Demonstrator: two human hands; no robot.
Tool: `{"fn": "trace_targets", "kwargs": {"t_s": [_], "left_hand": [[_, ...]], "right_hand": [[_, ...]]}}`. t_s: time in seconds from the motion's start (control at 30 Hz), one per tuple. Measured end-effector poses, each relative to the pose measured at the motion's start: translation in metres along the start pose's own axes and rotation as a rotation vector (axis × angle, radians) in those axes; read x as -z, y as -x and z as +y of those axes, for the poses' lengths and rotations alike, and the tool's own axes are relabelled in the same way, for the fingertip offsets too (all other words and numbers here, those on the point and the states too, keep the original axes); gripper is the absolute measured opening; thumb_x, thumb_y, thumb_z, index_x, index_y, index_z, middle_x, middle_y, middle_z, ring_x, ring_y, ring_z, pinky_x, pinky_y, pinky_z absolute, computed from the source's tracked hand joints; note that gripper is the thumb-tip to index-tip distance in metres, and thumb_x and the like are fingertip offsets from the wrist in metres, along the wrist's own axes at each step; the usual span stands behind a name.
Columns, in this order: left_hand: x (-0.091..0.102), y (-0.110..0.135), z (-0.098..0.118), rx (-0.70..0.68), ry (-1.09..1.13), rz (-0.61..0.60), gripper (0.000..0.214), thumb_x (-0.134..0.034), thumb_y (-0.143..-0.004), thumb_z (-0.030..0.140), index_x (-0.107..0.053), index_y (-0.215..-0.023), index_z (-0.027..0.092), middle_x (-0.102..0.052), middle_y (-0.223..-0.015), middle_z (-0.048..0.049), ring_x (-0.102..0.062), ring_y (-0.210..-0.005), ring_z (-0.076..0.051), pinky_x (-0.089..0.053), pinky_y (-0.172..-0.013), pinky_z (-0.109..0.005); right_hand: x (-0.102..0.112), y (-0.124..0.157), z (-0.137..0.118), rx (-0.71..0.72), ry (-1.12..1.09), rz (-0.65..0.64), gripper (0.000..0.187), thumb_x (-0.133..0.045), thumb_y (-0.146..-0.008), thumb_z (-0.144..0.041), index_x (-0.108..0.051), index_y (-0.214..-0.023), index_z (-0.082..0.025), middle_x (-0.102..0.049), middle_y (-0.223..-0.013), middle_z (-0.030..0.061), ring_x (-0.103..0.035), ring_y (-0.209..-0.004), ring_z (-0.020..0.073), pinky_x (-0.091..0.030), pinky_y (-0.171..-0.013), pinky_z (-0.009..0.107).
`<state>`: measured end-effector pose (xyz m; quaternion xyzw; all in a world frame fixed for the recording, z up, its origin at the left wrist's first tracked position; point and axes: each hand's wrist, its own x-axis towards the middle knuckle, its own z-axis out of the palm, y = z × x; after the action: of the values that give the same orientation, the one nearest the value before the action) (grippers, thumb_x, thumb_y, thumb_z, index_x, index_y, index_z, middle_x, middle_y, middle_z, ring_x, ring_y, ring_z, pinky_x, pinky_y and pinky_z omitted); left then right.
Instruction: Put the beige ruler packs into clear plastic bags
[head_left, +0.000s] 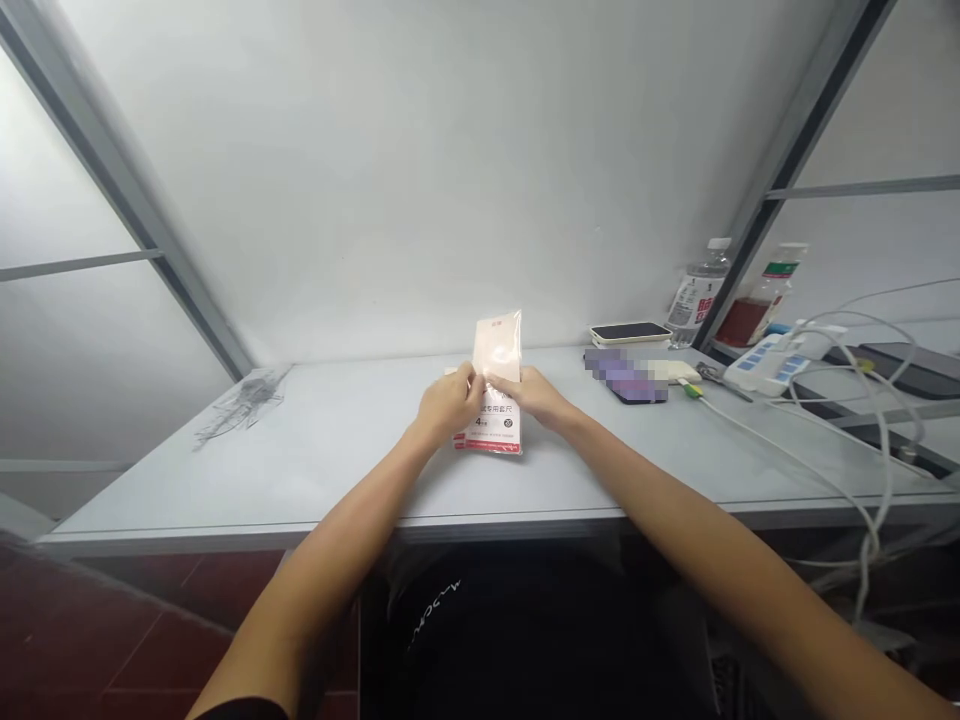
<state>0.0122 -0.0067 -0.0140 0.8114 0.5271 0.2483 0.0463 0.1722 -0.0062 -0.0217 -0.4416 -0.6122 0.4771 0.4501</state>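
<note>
Leftmost, dark tangled patch [251,398] on pale desk [337,450]. Then left hand [450,402] pinching left side of pink-and-white packet [498,350], held up around desk's middle; cannot tell whether lower edge touches desk. Right hand [538,396] clamped on packet's right side, close to left hand. Farther right, blurred purple item [622,378], phone [631,331] behind it, clear bottle [699,292], bottle of reddish liquid [756,305], white power strip [766,364].

Black sleeve [246,709], bare forearms [352,535]
</note>
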Motion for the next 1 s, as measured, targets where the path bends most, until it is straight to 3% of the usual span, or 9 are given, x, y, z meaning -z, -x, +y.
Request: {"fn": "trace_targets", "kwargs": {"t_s": [0.23, 0.53, 1.0], "left_hand": [[0.0000, 0.0004, 0.0017, 0.038, -0.031, -0.031, 0.034, -0.020, -0.090, 0.044, -0.043, -0.078, 0.022, -0.060, -0.073, -0.0037, -0.055, -0.061, -0.019, -0.032, -0.052, -0.028], [0.0021, -0.0013, -0.0018, -0.013, 0.113, -0.028, 0.031, -0.021, -0.091, 0.036, -0.042, -0.073, 0.022, -0.058, -0.071, -0.0021, -0.053, -0.062, -0.016, -0.034, -0.054, -0.026], [0.0075, -0.0047, -0.0056, -0.096, 0.467, -0.115, 0.034, -0.026, -0.089, 0.040, -0.036, -0.065, 0.019, -0.046, -0.064, 0.0008, -0.042, -0.059, -0.011, -0.036, -0.054, -0.023]], "right_hand": [[-0.0057, 0.0022, 0.0014, 0.048, 0.050, -0.001, 0.033, -0.052, -0.082, -0.041, -0.067, -0.093, -0.014, -0.070, -0.088, 0.0089, -0.065, -0.079, 0.0217, -0.051, -0.067, 0.030], [-0.0028, 0.0033, 0.0021, 0.083, 0.021, -0.035, 0.032, -0.065, -0.072, -0.043, -0.067, -0.087, -0.015, -0.069, -0.089, 0.0083, -0.063, -0.079, 0.0217, -0.051, -0.066, 0.030], [-0.0019, 0.0091, -0.0012, 0.099, 0.010, -0.097, 0.031, -0.060, -0.075, -0.044, -0.063, -0.083, -0.015, -0.069, -0.081, 0.0066, -0.064, -0.076, 0.0211, -0.051, -0.064, 0.029]]}}
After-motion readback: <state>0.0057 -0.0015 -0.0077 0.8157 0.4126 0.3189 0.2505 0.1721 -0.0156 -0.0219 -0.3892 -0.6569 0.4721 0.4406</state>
